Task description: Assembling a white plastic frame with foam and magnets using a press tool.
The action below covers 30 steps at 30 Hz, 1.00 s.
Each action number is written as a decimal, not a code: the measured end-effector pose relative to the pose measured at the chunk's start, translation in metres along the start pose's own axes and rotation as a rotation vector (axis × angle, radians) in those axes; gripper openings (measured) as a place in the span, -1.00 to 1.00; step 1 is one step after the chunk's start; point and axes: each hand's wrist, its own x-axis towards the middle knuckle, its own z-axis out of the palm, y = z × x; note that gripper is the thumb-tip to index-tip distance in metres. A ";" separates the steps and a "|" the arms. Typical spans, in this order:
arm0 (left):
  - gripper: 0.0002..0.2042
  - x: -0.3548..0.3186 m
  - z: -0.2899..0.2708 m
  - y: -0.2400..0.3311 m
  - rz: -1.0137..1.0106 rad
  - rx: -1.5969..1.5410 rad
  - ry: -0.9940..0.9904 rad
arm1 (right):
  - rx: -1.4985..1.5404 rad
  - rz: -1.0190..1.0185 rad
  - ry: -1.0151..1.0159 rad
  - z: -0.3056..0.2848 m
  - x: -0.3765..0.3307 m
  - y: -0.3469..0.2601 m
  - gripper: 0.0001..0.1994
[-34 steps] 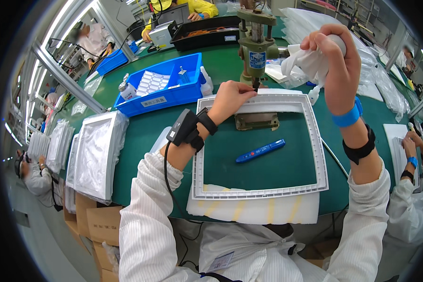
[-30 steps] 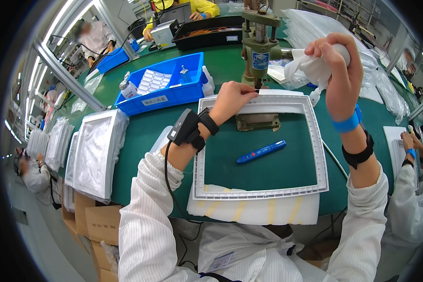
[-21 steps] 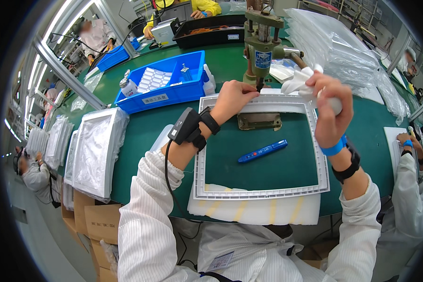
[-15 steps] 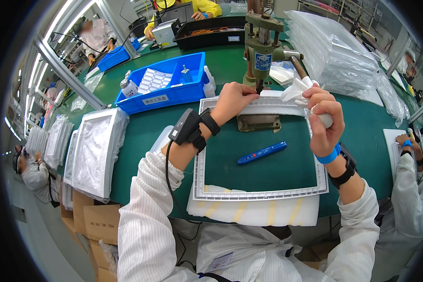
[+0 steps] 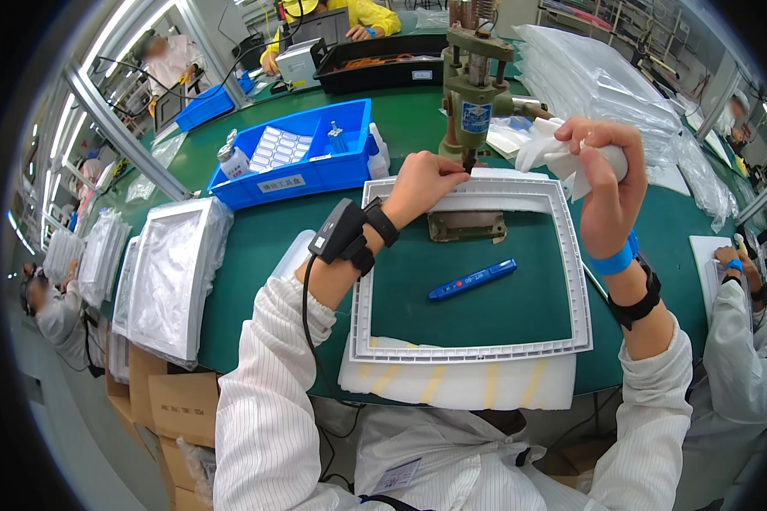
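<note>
A white rectangular plastic frame (image 5: 578,281) lies under a green hand press (image 5: 477,81). My left hand (image 5: 424,183) rests at the frame's far edge, thumb and fingers pinched together beside the press tip. Whatever is between those fingertips is too small to make out. Raised at the right, my right hand (image 5: 609,192) is closed around the white-wrapped end of the press lever (image 5: 554,155). Inside the frame's opening are a blue pen-shaped tool (image 5: 473,279) and, at its far side, the metal press base (image 5: 467,226).
White foam (image 5: 460,379) lies under the frame's near edge. A blue bin (image 5: 302,180) with labels and bottles stands far left. Bagged frames (image 5: 170,281) lean at the left; bagged white sheets (image 5: 605,85) are stacked far right. Other people work around the bench.
My right hand has moved up and slightly right with the wrapped lever end. My left hand stays almost where it was at the frame's far edge.
</note>
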 end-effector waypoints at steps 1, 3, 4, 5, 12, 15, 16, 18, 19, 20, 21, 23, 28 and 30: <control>-0.77 0.000 0.000 -0.001 -0.001 -0.001 0.001 | -0.019 -0.019 0.000 0.000 -0.005 0.003 -0.91; -0.77 -0.001 0.000 -0.004 -0.010 -0.030 0.003 | -0.036 -0.037 -0.003 -0.003 -0.017 0.011 -0.90; -0.77 0.000 0.001 -0.004 -0.010 -0.033 0.004 | -0.113 -0.108 -0.055 -0.007 -0.026 0.015 -0.89; -0.75 0.000 0.001 -0.003 -0.013 -0.019 -0.008 | -0.186 -0.179 -0.109 -0.010 -0.034 0.019 -0.87; -0.74 0.001 0.004 0.000 -0.033 -0.027 -0.018 | -0.261 -0.190 -0.284 -0.025 -0.044 0.020 -0.90; -0.74 -0.001 0.001 -0.002 -0.052 -0.030 -0.028 | -0.298 -0.100 -0.457 -0.033 -0.026 0.006 -0.88; -0.74 -0.001 0.000 0.000 -0.052 -0.028 -0.020 | -0.295 -0.107 -0.461 -0.031 -0.018 -0.006 -0.88; -0.74 -0.002 0.002 -0.004 -0.047 -0.034 -0.027 | -0.377 0.275 -0.561 -0.024 -0.004 -0.025 -0.82; -0.74 -0.002 0.001 -0.003 -0.049 -0.029 -0.023 | -0.470 0.210 -0.657 -0.021 0.007 -0.029 -0.74; -0.74 -0.002 0.001 -0.002 -0.034 -0.034 -0.014 | -0.463 0.205 -0.659 -0.019 0.013 -0.031 -0.74; -0.74 -0.002 0.001 -0.001 -0.019 -0.037 -0.005 | -0.515 0.087 -0.747 -0.017 0.018 -0.032 -0.73; -0.75 -0.002 0.000 0.001 -0.012 -0.017 -0.010 | -0.585 -0.082 -0.848 -0.016 0.019 -0.031 -0.72; -0.80 -0.002 0.002 -0.001 0.011 -0.044 0.009 | -0.545 -0.105 -0.979 -0.015 0.018 -0.023 -0.77; -0.80 -0.003 0.002 -0.001 0.006 -0.036 0.009 | -0.579 -0.070 -1.052 -0.015 0.016 -0.023 -0.82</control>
